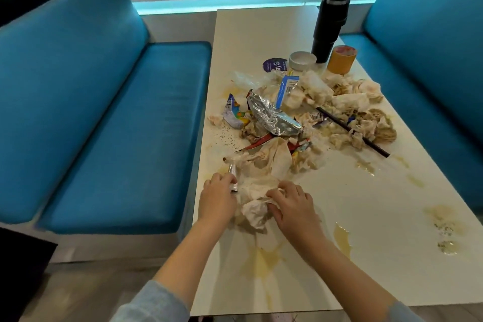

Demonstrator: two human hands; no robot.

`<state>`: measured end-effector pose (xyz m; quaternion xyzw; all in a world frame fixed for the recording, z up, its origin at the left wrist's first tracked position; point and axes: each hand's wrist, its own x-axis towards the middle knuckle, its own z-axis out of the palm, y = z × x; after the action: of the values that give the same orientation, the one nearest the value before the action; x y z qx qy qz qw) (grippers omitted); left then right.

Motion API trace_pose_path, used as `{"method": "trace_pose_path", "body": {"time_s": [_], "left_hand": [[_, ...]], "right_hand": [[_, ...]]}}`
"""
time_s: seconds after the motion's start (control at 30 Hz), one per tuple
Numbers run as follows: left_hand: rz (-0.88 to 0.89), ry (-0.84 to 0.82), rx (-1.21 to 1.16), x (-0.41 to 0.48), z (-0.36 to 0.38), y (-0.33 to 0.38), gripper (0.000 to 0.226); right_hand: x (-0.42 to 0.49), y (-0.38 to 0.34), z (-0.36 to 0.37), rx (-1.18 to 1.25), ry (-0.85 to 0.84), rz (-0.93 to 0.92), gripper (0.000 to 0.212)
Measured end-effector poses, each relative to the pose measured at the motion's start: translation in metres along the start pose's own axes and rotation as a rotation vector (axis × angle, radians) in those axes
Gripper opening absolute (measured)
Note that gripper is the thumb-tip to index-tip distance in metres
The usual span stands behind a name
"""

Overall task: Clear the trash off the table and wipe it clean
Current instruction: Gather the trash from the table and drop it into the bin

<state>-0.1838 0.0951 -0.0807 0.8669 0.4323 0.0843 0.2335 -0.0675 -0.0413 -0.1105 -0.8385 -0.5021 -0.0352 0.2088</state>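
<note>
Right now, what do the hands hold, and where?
Left hand pinches the near end of a foil wrapper; right hand grips the right side of a crumpled napkin.

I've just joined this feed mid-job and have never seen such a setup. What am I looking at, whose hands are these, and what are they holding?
There is no machine here. One camera, worn on a person's head, looks down at their bare hands. The left hand pinches a small foil scrap. The right hand grips a crumpled napkin. On the white table lie a heap of stained napkins and wrappers, including a foil bag, plus a black straw, a black tumbler and yellowish spills.
</note>
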Motion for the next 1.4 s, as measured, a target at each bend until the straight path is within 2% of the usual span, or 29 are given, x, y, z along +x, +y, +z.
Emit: {"method": "trace_pose_path", "body": {"time_s": [0.13, 0.23, 0.37, 0.47, 0.5, 0.57, 0.67, 0.77, 0.9, 1.03, 1.23, 1.4], "left_hand": [[-0.044, 0.046, -0.094, 0.000, -0.008, 0.008, 0.022], [-0.085, 0.159, -0.245, -0.004, -0.019, 0.018, 0.021], [-0.006, 0.322, -0.379, 0.006, -0.032, 0.036, 0.016], [0.079, 0.294, -0.385, 0.028, -0.026, 0.054, 0.009], [0.114, 0.273, -0.351, 0.036, -0.020, 0.060, 0.016], [0.168, 0.189, -0.237, 0.051, -0.002, 0.069, 0.047], [0.128, 0.048, 0.031, 0.063, 0.026, 0.076, 0.088], [0.073, 0.135, 0.192, 0.068, 0.050, 0.076, 0.101], [0.125, 0.214, 0.258, 0.070, 0.068, 0.071, 0.081], [0.303, 0.266, 0.250, 0.069, 0.071, 0.060, 0.058], [0.297, 0.300, 0.270, 0.060, 0.069, 0.057, 0.048], [0.424, 0.165, 0.067, 0.066, 0.064, 0.049, 0.048]], "right_hand": [[0.001, 0.014, -0.001, 0.129, 0.013, 0.001, 0.034], [0.001, 0.024, -0.011, 0.216, 0.051, -0.001, 0.034], [0.009, 0.035, -0.030, 0.312, 0.106, 0.083, 0.028], [0.021, 0.042, -0.045, 0.369, 0.198, 0.174, 0.027], [0.026, 0.044, -0.050, 0.386, 0.225, 0.209, 0.028], [0.035, 0.050, -0.059, 0.410, 0.254, 0.262, 0.028], [0.044, 0.061, -0.065, 0.401, 0.262, 0.301, 0.028], [0.045, 0.073, -0.063, 0.407, 0.254, 0.359, 0.028], [0.041, 0.083, -0.059, 0.417, 0.251, 0.375, 0.028], [0.040, 0.086, -0.055, 0.442, 0.262, 0.386, 0.030], [0.044, 0.081, -0.053, 0.471, 0.248, 0.385, 0.031], [0.044, 0.078, -0.053, 0.488, 0.236, 0.378, 0.030]]}}
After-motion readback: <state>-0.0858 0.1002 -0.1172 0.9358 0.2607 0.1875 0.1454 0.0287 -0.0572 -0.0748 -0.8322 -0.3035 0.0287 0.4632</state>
